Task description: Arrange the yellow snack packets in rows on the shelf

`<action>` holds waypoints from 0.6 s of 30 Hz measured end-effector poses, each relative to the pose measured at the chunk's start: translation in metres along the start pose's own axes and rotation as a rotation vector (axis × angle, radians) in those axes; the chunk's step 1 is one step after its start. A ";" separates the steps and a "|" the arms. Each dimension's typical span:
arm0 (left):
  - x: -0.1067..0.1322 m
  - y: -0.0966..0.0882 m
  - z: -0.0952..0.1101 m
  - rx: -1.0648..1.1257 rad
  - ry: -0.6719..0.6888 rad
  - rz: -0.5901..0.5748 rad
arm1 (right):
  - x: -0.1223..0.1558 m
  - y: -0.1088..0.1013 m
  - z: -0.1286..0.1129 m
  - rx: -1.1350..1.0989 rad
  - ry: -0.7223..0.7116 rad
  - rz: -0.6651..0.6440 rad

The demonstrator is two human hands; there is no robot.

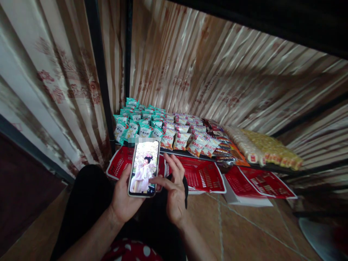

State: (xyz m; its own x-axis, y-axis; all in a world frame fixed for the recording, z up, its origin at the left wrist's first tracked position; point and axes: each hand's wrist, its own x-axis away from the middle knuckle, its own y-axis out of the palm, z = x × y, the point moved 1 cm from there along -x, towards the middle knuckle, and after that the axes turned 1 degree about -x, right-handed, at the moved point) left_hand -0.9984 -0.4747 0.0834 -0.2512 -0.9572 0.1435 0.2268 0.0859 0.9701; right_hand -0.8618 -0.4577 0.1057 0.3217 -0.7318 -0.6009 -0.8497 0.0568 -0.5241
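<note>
A smartphone (144,168) with its screen lit lies in my left hand (125,199), whose fingers close around its edges. On the screen is a picture of a person in pale clothing. Over the lower right of the screen, my right hand (175,194) holds its index finger out to the glass. The other fingers of that hand are stretched out and apart, with nothing in them. Whether the fingertip touches the screen or hovers just above it, I cannot tell.
Behind the phone, a dark shelf bears teal snack bags (145,130), white and orange snack bags (181,139) and yellow packs (274,146). Red plastic baskets (203,174) stand below on the tiled floor (233,232). Patterned curtains (174,61) hang behind the metal frame (99,61).
</note>
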 end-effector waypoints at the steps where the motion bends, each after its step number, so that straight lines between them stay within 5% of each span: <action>1: 0.000 0.000 0.000 0.002 -0.001 -0.010 | 0.000 0.000 0.000 0.005 0.000 -0.001; 13: -0.005 -0.012 -0.001 0.042 0.004 -0.094 | -0.001 0.002 0.002 -0.026 0.000 -0.008; 18: -0.009 -0.014 0.000 0.039 0.009 -0.046 | -0.003 0.003 0.003 -0.010 -0.015 -0.016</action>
State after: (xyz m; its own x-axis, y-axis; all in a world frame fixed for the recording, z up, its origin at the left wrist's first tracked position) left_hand -0.9997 -0.4672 0.0691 -0.2522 -0.9628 0.0967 0.1784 0.0520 0.9826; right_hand -0.8640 -0.4533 0.1039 0.3418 -0.7220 -0.6015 -0.8484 0.0382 -0.5279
